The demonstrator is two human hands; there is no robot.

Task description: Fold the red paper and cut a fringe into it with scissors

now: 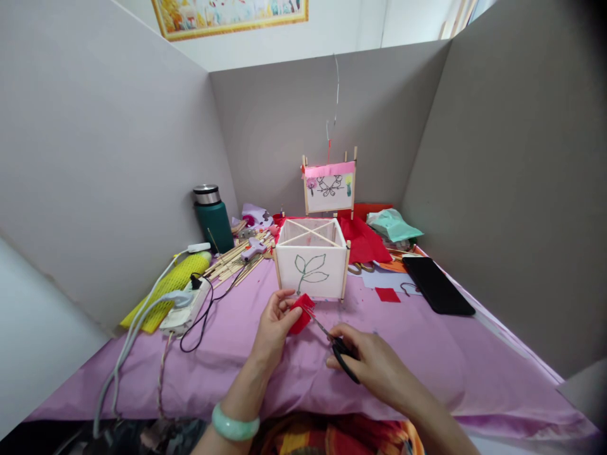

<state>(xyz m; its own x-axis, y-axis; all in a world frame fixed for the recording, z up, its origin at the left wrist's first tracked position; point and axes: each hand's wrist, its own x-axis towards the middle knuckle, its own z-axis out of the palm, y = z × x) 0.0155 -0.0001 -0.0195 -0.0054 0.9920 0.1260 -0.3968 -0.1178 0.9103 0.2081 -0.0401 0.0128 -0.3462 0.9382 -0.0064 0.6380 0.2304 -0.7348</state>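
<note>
My left hand (277,319) pinches a small red piece of cloth or paper (300,320) just above the table's front half. In my right hand (363,360) is a pair of scissors (342,357) with black handles, its blades reaching up to the red piece's right edge, which looks cut into strips. Right behind both hands stands a white box-shaped lantern (311,270) on a stick frame, with a green leaf drawing on its front and crossed sticks over its open top. A flat red square (387,295) lies to the right on the table.
A second paper lantern (331,189) hangs from a wire at the back. On the left are a power strip (186,309), a green bottle (213,218), a glue gun (253,249) and thin sticks (227,265). On the right lie a black phone (437,285) and red cloth (363,239).
</note>
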